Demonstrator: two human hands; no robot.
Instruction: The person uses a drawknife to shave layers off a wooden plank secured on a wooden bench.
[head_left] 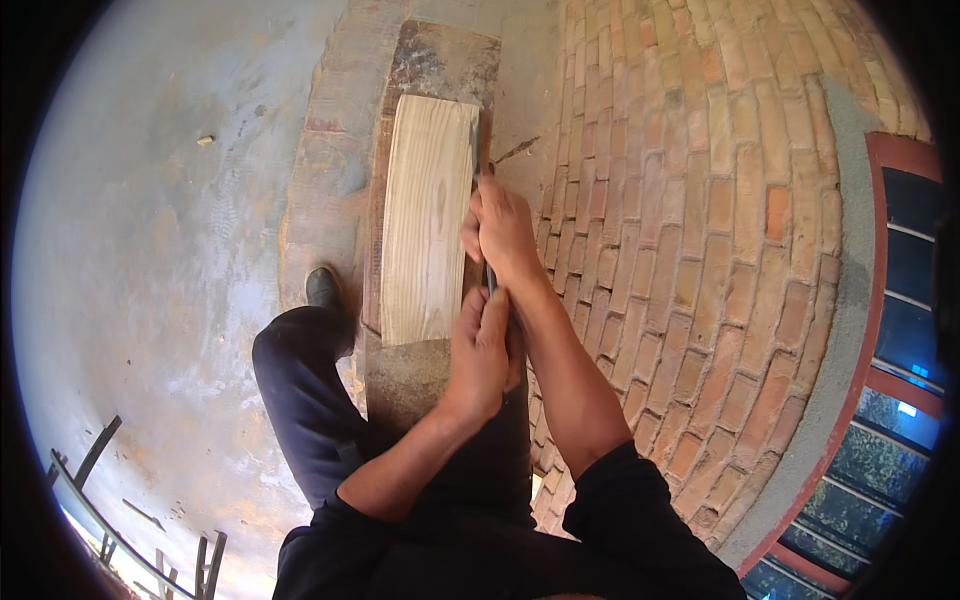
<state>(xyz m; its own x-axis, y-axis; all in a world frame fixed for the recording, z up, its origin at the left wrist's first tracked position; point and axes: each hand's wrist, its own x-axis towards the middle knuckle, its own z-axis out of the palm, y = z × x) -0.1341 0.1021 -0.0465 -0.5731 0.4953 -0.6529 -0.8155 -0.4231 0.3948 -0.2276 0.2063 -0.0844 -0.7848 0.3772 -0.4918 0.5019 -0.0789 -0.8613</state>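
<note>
A pale, planed wooden board (425,220) with clear grain lies lengthwise on a dark, worn bench plank (440,60). Along the board's right edge runs a thin, dark, rod-like tool (490,278); its exact kind is hidden by my hands. My right hand (503,230) is closed round the tool farther up, beside the middle of the board. Nearer my body, my left hand (480,350) is closed about the tool's lower part, next to the board's near right corner. A sliver of the tool shows between the two hands.
A brick wall (700,230) rises close on the right, with a red-framed, barred window (905,290) beyond. My shoe (325,287) stands on the floor (190,260) left of the bench. Dark metal frames (100,450) are at the lower left.
</note>
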